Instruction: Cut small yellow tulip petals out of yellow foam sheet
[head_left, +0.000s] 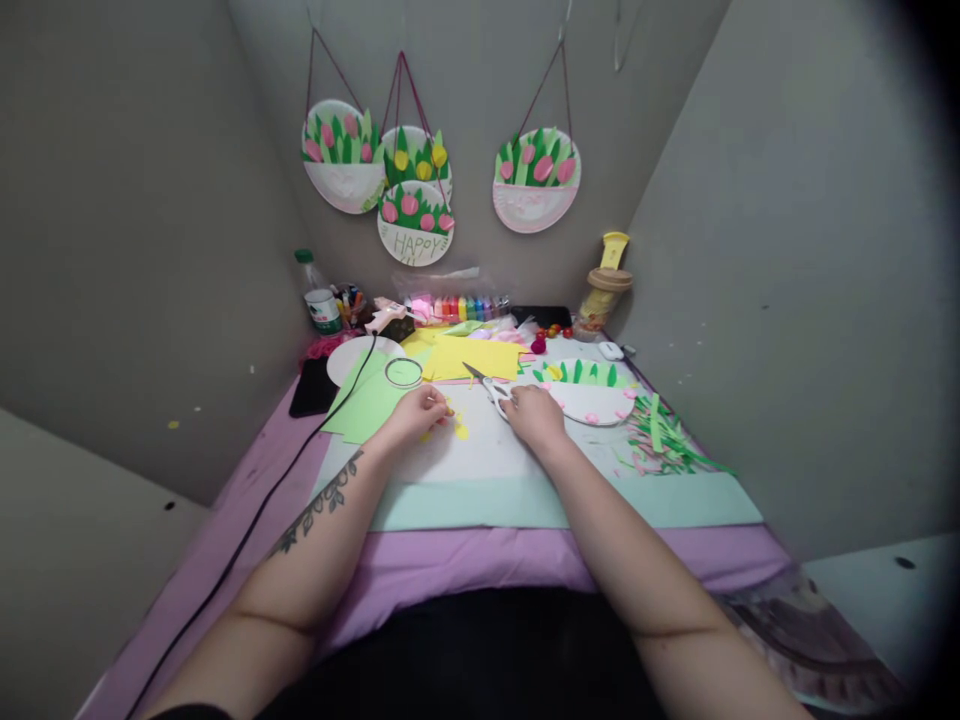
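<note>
My left hand [420,412] is closed in a pinch at the middle of the table, with a small yellow paper piece at its fingertips. Just beside it, yellow paper scraps [461,432] lie on the white surface. My right hand [535,413] has its fingers at the white handles of the scissors [495,394], whose blades point away to the left, over yellow paper sheets [472,358]. To the right of that hand lies a paper-plate basket [600,403] with green paper leaves, a yellow flower and pink bits along its rim.
Green paper sheets [364,400], a hoop [403,372] and a black phone [311,388] lie left. A glue gun [386,316] trails a black cord [277,490]. Paper strips [664,440] heap at right. A bottle [321,300] and a lidded cup [598,305] stand behind. Finished plates [536,205] hang on the wall.
</note>
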